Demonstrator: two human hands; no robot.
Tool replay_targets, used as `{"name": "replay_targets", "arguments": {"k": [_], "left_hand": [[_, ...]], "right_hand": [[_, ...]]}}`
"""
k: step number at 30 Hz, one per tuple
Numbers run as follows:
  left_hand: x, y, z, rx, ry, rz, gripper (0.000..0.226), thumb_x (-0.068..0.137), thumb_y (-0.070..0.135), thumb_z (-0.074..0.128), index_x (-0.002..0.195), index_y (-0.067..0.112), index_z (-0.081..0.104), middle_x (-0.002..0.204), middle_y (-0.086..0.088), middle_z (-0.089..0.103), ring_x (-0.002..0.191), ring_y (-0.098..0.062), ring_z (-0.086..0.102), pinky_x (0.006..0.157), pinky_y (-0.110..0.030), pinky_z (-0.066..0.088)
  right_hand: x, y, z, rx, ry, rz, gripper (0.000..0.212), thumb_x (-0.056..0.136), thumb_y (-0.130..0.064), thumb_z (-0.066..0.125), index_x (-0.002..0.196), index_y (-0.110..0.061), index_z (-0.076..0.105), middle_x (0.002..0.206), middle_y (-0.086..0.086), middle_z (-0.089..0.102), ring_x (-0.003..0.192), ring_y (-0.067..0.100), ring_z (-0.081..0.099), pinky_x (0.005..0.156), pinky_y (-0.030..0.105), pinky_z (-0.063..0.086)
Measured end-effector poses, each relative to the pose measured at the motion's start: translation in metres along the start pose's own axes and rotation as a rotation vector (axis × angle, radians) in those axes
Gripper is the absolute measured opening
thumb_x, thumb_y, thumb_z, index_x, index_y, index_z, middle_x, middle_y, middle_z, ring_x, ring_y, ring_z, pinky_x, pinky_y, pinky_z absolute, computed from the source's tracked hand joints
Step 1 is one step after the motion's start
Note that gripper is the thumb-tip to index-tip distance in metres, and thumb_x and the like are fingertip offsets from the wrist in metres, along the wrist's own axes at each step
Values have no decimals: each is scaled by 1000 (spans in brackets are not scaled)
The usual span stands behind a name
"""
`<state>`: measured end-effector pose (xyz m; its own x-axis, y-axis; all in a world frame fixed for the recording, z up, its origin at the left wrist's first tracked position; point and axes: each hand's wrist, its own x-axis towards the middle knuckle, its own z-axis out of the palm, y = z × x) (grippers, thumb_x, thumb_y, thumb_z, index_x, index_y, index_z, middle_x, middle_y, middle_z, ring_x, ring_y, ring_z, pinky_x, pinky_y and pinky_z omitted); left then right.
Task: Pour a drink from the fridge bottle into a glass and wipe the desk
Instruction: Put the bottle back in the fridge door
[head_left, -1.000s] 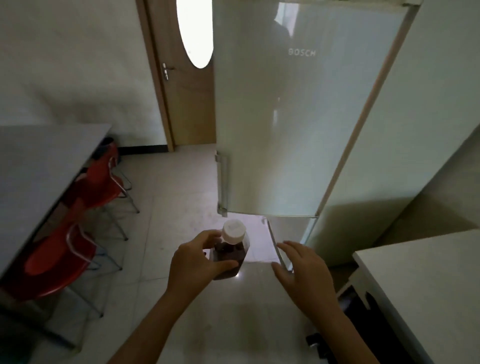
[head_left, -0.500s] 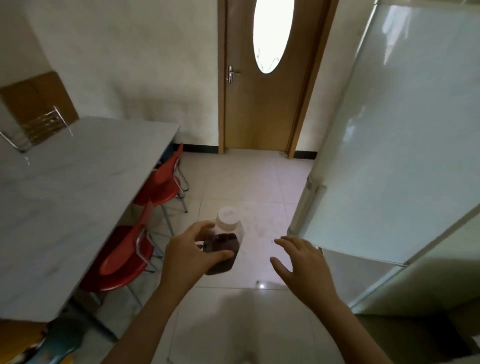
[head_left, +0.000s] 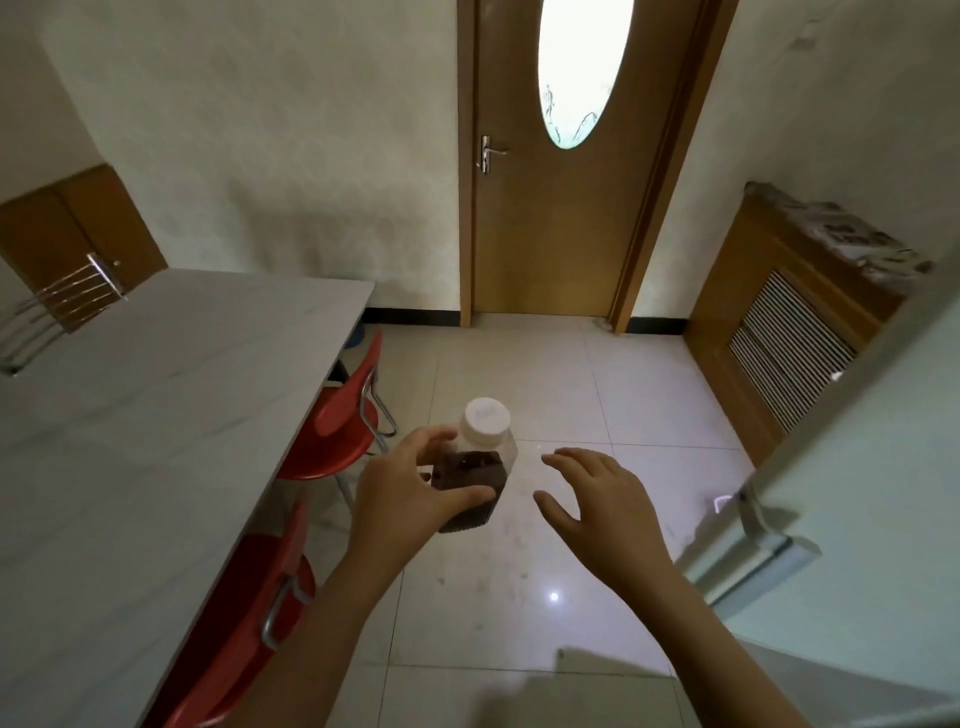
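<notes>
While left hand (head_left: 400, 493) grips bottle (head_left: 475, 467), right hand (head_left: 605, 499) spread (desk edge (head_left: 291, 441) left).

a wooden door (head_left: 556, 171) with an oval frosted pane (head_left: 582, 67) and a metal handle (head_left: 488, 154) stands at top centre. two red chairs (head_left: 337, 421) sit on the pale tiled floor (head_left: 571, 395) at lower left. a slatted wooden cabinet (head_left: 795, 322) fills the right, a metal rack (head_left: 57, 301) the far left

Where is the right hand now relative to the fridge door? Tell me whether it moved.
Yes. The right hand, earlier at the fridge door edge, is now clearly left of it.
</notes>
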<state>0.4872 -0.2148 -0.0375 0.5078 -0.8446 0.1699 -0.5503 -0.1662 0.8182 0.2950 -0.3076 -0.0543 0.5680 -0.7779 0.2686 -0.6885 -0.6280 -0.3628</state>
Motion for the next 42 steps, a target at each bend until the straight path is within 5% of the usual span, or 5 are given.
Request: {"name": "replay_targets", "arguments": {"k": [14,21,32,37,42], "left_hand": [[269,-12,77,-39,-280,233,68,53,39,88,115,30,59,105,12,67,90,-2,59,77,-21,53],[382,26,148,-105,-518,359,70,48,38,91,111,32,62,102,13,70,91,-2,63,80,-27,55],[463,112,335,-172,-863,560,69,56,33,89,116,34,57,102,21,60,94,-1,53,82,-16,44],[488,152,402,-213,-1006,672,63,51,39,90,99,52,50,90,39,51,85,5,55,74,-4,41],[502,198,466,-305,-1179,788,62,49,42,90,101,46,58,92,31,62,91,0,61,79,-20,53]], "right_hand": [[182,52,34,-55,124,344,45,86,-51,52,125,-30,53,129,-8,56,120,11,47,100,31,35],[237,98,19,-173,253,616,44,86,-52,47,122,-28,55,128,-4,56,119,16,49,99,40,42],[274,235,-5,-273,349,976,46,84,-55,42,122,-30,54,128,-9,54,118,13,48,98,34,41],[281,285,-19,-322,358,1143,42,84,-49,53,122,-31,54,128,-10,54,118,11,47,97,31,39],[283,310,-36,-399,448,1348,43,83,-49,50,121,-29,55,125,-9,56,117,13,49,96,33,39]]}}
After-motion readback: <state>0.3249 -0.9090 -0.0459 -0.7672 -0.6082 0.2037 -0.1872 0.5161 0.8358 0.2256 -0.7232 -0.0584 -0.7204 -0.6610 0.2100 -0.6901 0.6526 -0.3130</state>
